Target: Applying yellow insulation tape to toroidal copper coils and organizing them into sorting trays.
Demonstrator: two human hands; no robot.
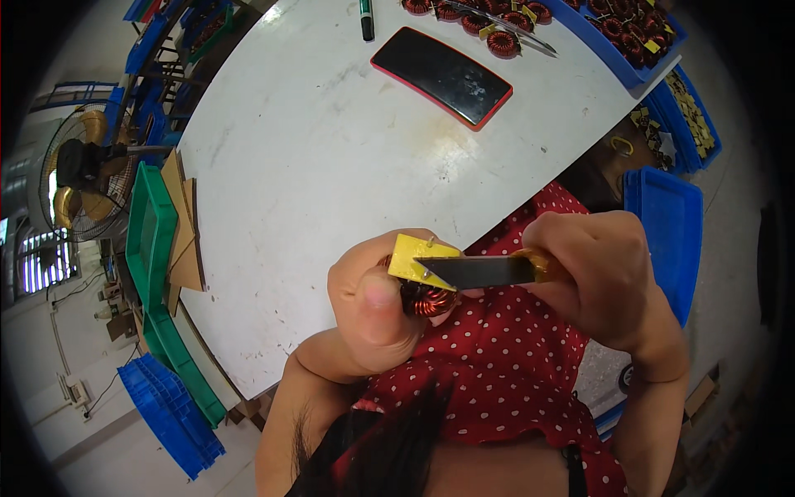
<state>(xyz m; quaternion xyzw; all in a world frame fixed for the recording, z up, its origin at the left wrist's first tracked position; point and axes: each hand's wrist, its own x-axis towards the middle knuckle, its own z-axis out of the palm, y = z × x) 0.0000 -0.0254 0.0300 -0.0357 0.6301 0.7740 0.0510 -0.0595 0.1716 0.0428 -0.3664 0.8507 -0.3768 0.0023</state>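
My left hand (364, 311) is closed round a toroidal coil (432, 301) of copper-coloured wire. A flat yellow plate (408, 253) sits on the coil's upper side, and small metal wire ends poke through it. In my right hand (600, 269) I grip a knife (489, 272) by its handle, which is mostly hidden and looks yellow-brown near the blade. The dark blade points left, its tip lying over the yellow plate beside a wire end. Both hands are held close together above my lap, off the table's near edge.
On the white table (306, 157) lie a phone (443, 76) with a red edge, a green marker (367, 21), metal tweezers (530, 38) and several loose coils (503, 44). A blue tray (633, 78) holds more coils. Blue bins (662, 186) stand right; green trays (153, 224) and a fan (83, 166) left.
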